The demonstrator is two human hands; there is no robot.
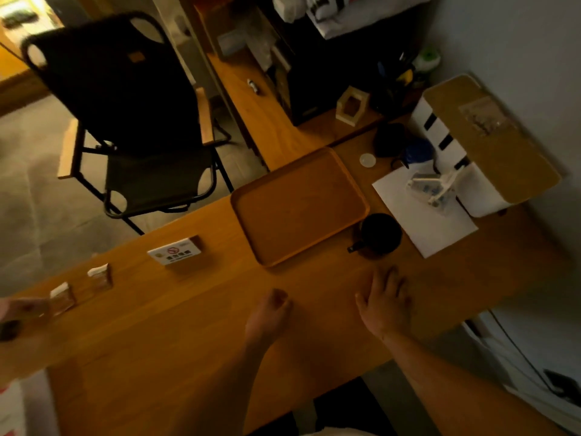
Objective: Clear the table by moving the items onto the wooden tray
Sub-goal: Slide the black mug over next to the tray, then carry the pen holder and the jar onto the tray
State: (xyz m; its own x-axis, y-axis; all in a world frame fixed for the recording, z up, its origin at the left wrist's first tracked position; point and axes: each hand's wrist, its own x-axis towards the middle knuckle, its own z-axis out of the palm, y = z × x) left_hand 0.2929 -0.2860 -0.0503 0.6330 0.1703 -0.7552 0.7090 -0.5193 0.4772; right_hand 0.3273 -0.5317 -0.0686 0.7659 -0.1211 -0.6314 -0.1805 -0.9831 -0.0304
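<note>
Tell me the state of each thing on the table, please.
tray: empty, flat
mug: upright, beside the tray
sign: standing
paper: flat
left hand: curled, holding nothing
right hand: open, on the table

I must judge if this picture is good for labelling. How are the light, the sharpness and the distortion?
Head view: dim, warm yellow light; the black mug is nearly a silhouette beside the empty rectangular wooden tray; the edges are soft and blurred; the small white no-smoking sign has unreadable text; wide-angle lens tilts and bends the long wooden table.
</note>
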